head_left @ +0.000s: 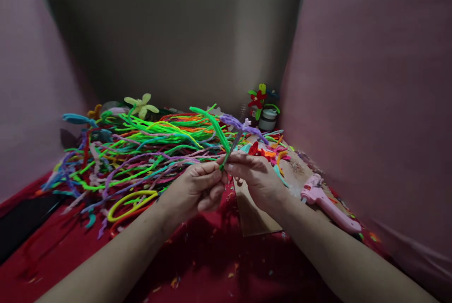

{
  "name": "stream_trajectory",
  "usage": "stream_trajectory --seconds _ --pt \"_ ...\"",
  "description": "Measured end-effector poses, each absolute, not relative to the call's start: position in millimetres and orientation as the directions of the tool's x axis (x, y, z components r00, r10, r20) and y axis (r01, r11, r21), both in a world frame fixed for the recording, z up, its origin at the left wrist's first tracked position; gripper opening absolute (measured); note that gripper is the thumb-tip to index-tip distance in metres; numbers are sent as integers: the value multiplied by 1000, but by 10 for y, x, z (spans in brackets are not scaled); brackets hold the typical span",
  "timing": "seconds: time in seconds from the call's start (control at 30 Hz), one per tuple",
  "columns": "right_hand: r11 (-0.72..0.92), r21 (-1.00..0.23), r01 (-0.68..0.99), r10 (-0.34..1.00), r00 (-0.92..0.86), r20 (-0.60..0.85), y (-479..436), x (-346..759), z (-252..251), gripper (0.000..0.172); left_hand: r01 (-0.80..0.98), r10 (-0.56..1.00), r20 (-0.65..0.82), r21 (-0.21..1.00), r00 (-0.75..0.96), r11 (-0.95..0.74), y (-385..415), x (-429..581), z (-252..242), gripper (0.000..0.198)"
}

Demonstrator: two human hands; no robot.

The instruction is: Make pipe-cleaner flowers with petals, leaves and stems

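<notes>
My left hand [199, 189] and my right hand [254, 176] meet at the middle, fingers pinched together on the base of a small pipe-cleaner flower. Its green stem piece [212, 126] rises up to the left and its purple petals [242, 126] spread to the right above my fingers. Both hands hover over a red cloth [212, 256]. Behind them lies a big heap of coloured pipe cleaners [141, 152].
A pink glue gun [326, 204] lies on a cardboard sheet [254, 218] at the right. A small jar with a red pipe-cleaner flower [263, 107] stands at the back. A pale yellow flower [141, 104] tops the heap. Pink walls close in on both sides.
</notes>
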State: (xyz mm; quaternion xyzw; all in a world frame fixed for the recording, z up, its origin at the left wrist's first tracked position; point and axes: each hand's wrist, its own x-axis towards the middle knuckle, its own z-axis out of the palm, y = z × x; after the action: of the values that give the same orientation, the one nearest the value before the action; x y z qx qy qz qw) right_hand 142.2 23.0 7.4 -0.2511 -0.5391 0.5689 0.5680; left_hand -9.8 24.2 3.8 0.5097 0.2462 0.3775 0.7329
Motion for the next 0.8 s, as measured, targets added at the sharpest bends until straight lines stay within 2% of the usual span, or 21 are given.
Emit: stream_trajectory --seconds 0.13,0.23,0.3,0.4,0.43,0.5,0.57,0.63,0.7,0.8 --pt "164 -900 -403 892 -328 310 238 1443 101 14 -360 765 68 906 640 220 231 -122 26 19" --pt "115 -901 -418 899 -342 274 266 1449 80 12 -287 776 39 940 630 186 240 -126 33 22" --pt "127 -891 -436 916 -292 273 289 1445 45 9 -194 815 37 976 578 93 246 -112 51 22" --pt "104 -874 -476 957 -192 218 301 1422 2 7 44 890 146 982 431 -183 233 -74 67 18" --pt "89 -866 -493 968 -162 192 294 1412 -1 8 157 906 214 945 365 -287 223 -62 59 15" --pt "80 -857 -509 981 -113 159 269 1394 12 11 397 887 383 794 258 -459 203 -50 19 10" --pt "90 -874 -477 986 -83 146 234 1381 44 11 571 806 539 590 247 -570 194 -54 -41 7" --pt "105 -903 -416 987 -68 146 203 1377 79 12 642 733 615 442 292 -627 197 -63 -96 10" --pt "119 -919 -376 987 -55 150 184 1378 105 12 652 708 629 395 322 -647 207 -69 -127 13" --pt "125 -929 -348 988 -37 147 174 1385 120 12 639 715 619 413 325 -649 218 -73 -125 14"
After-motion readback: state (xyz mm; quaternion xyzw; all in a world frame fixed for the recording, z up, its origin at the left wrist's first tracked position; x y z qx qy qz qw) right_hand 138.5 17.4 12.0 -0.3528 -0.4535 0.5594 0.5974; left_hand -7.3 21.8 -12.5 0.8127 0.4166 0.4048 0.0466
